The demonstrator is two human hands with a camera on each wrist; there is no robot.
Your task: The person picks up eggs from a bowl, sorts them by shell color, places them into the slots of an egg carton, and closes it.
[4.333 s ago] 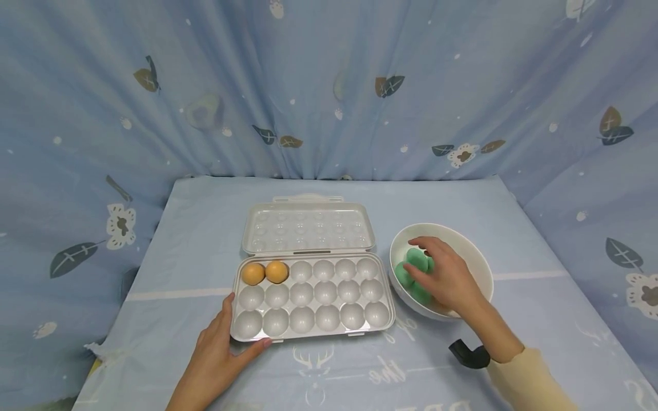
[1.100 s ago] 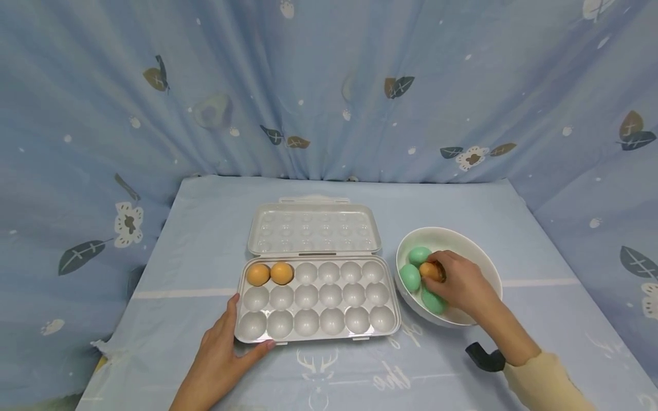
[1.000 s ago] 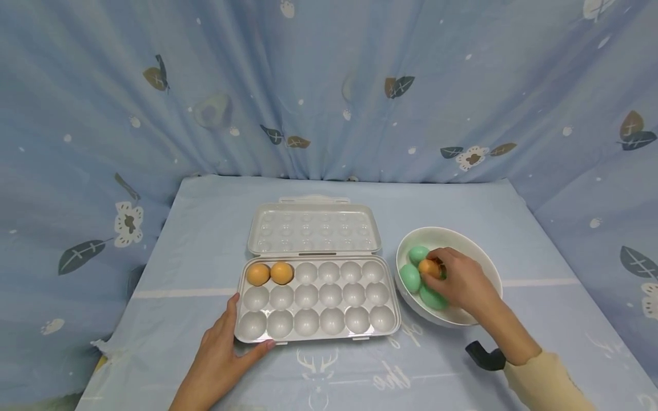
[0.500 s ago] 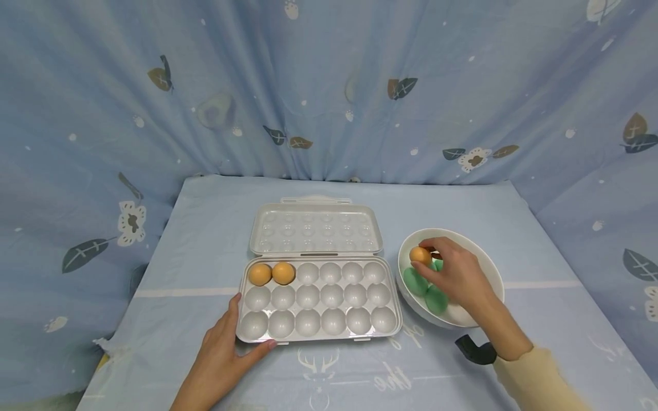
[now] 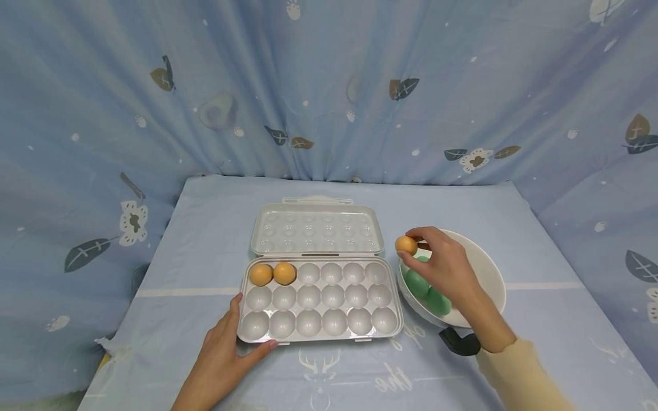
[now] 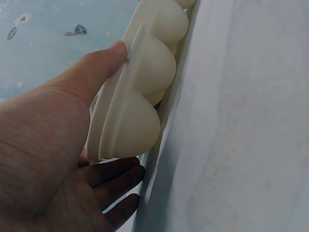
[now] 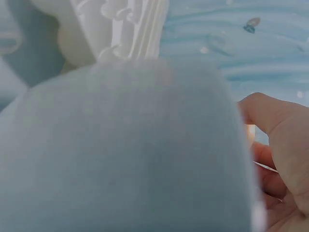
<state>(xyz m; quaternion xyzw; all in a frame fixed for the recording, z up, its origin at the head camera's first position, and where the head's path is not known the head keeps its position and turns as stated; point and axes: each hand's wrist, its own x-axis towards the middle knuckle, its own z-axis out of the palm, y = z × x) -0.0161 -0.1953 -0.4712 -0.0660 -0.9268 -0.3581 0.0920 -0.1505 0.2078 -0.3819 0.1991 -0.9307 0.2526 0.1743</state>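
My right hand [image 5: 443, 265] pinches an orange egg [image 5: 406, 245] between thumb and fingers, above the left rim of a white bowl [image 5: 490, 274]. Several green eggs [image 5: 417, 283] lie in that bowl, partly hidden by the hand. In the right wrist view the blurred bowl [image 7: 130, 154] covers most of the right hand [image 7: 285, 150], and only a sliver of egg shows. A pale egg box [image 5: 321, 337] lies with its lid back; two orange eggs [image 5: 272, 274] fill its far left cups. My left hand [image 5: 218, 354] rests at its near left corner, thumb [image 6: 108, 55] touching the front rim.
The clear lid [image 5: 317, 228] lies flat behind the box. A black curved piece [image 5: 460, 342] sits by the right wrist, close to the bowl's front. Blue printed cloth [image 5: 329, 114] hangs behind the table and at both sides.
The right hand has taken hold of an orange egg among the green ones in the bowl, then lifted it up and leftward to the rim. The left hand stays at the box corner.
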